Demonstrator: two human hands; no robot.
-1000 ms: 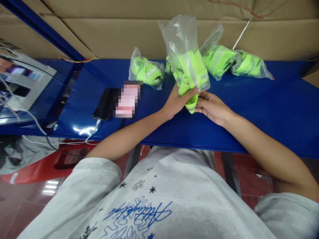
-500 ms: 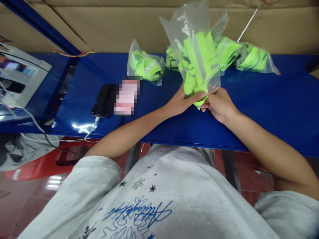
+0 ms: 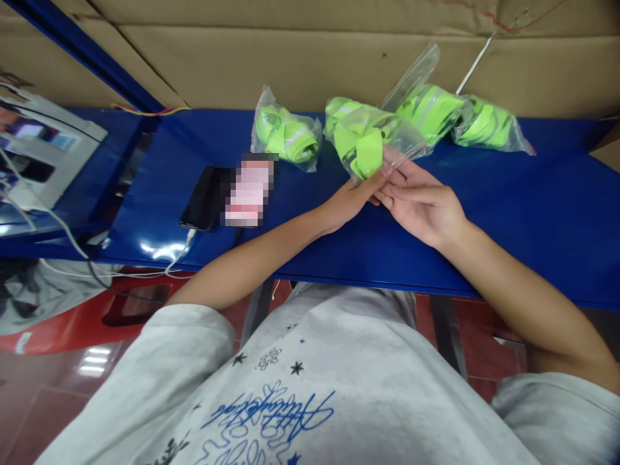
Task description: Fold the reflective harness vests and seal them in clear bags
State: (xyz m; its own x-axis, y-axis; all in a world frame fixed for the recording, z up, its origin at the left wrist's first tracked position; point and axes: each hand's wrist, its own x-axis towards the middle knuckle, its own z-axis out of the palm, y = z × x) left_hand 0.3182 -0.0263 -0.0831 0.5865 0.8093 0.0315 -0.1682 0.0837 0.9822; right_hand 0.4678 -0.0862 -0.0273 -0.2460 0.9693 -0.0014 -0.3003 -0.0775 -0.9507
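A clear zip bag (image 3: 411, 143) holds a bundle of neon-yellow reflective straps (image 3: 369, 152). It lies tilted in front of me with its open-looking edge towards my hands. My left hand (image 3: 349, 201) pinches this edge, thumb on top and most fingers hidden beneath. Against the same edge rests my right hand (image 3: 422, 208), palm turned up and fingers stretched out, the tips partly behind the plastic. To the left sits another bagged strap bundle (image 3: 289, 137). Two more, a middle bundle (image 3: 429, 111) and a right bundle (image 3: 489, 124), lie behind and to the right.
A black phone (image 3: 199, 200) with a white charging cable (image 3: 188, 240) lies on the blue table (image 3: 523, 219) beside a blurred-out phone (image 3: 249, 192). Cardboard (image 3: 290, 64) lines the back. At left stand a white device (image 3: 62, 148) and a red stool (image 3: 72, 320).
The bag of straps has come down from upright in my hands to lying tilted low over the table. My right hand has uncurled, its fingers now stretched out.
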